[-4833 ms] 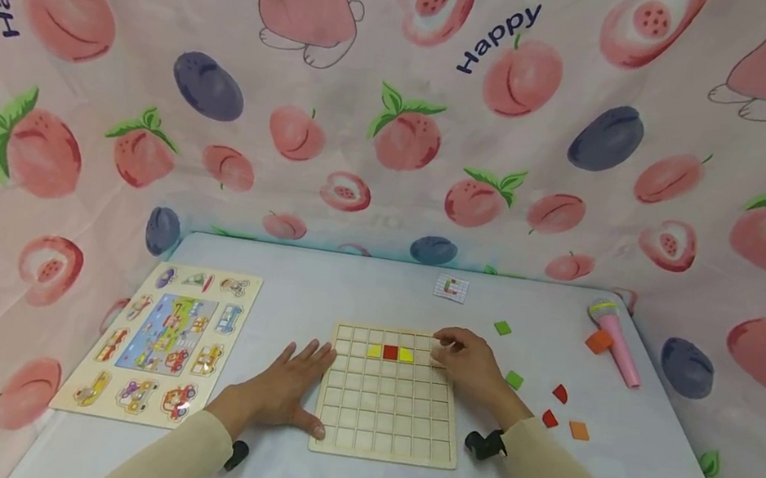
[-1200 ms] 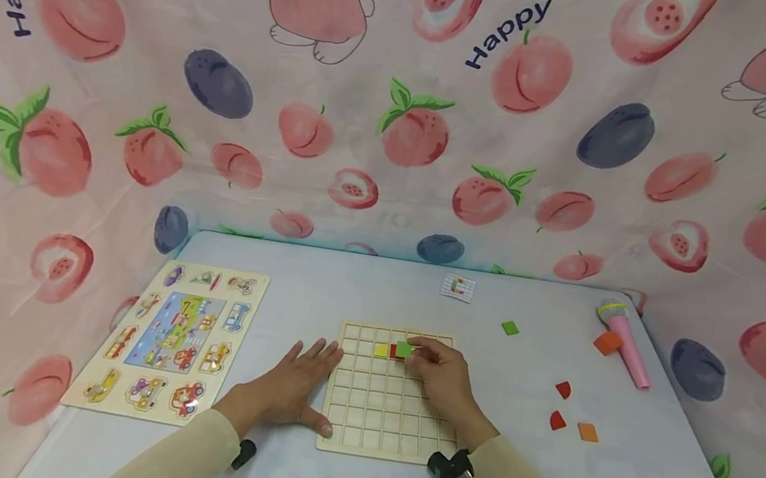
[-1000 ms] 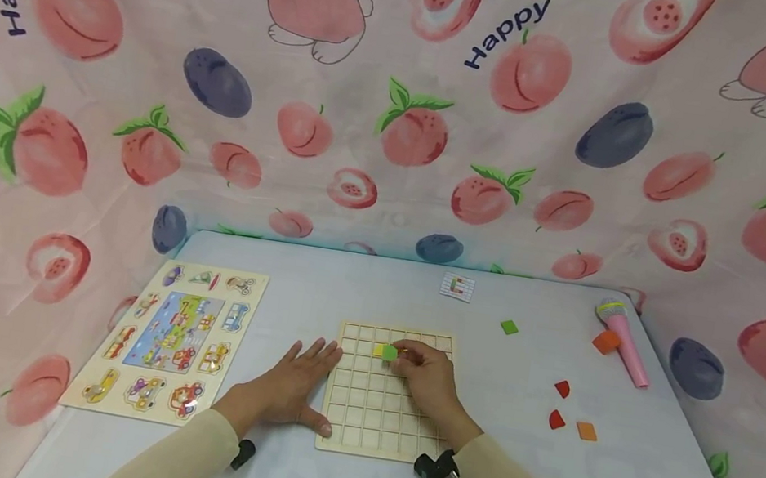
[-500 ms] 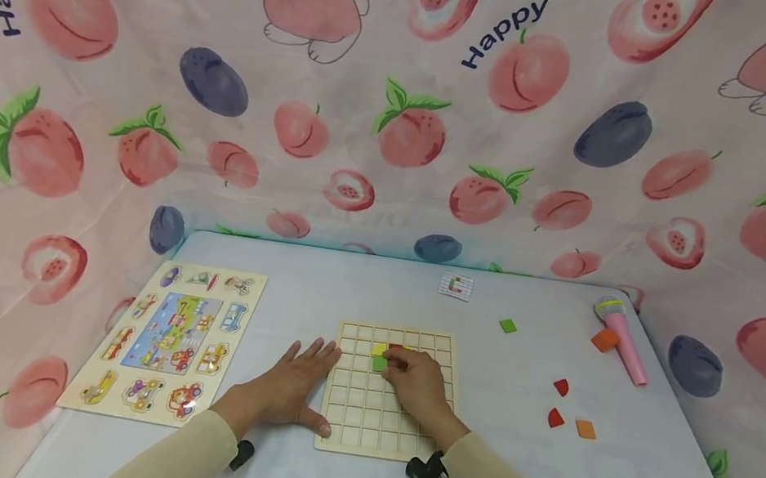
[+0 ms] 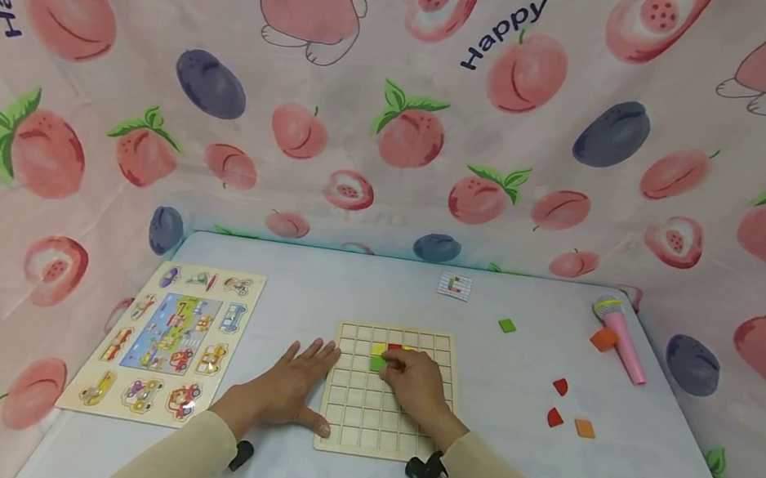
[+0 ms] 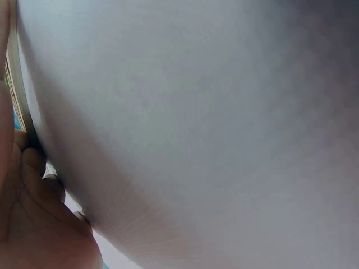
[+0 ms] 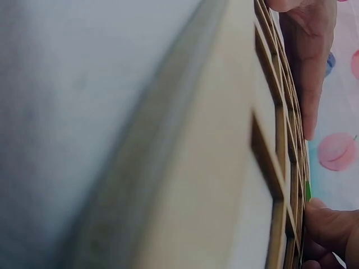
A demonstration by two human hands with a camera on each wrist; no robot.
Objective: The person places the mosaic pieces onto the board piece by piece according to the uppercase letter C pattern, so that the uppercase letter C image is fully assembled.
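Note:
A wooden grid board (image 5: pixel 391 430) lies on the white table. In one of its upper rows sit a yellow tile (image 5: pixel 378 349), a red tile (image 5: pixel 395 347) and a second yellow tile, mostly covered by fingers. My right hand (image 5: pixel 422 387) pinches a green square tile (image 5: pixel 377 364) at the cell just below the left yellow tile. The right wrist view shows the thumb (image 7: pixel 331 224) against the green edge. My left hand (image 5: pixel 283 381) lies with fingers spread along the board's left edge, thumb at its lower left.
Left of the board lies a vehicle picture puzzle (image 5: pixel 148 419). A small pattern card (image 5: pixel 454 286) is at the back. To the right are a green tile (image 5: pixel 507 325), two red wedges (image 5: pixel 554 417), an orange tile (image 5: pixel 585 429), and another orange tile (image 5: pixel 603 339) by a pink toy microphone (image 5: pixel 626 350).
The green tile nearest the board has left the table in my right hand. It moved left over the row, then down below the left yellow tile. My left hand has stayed in place.

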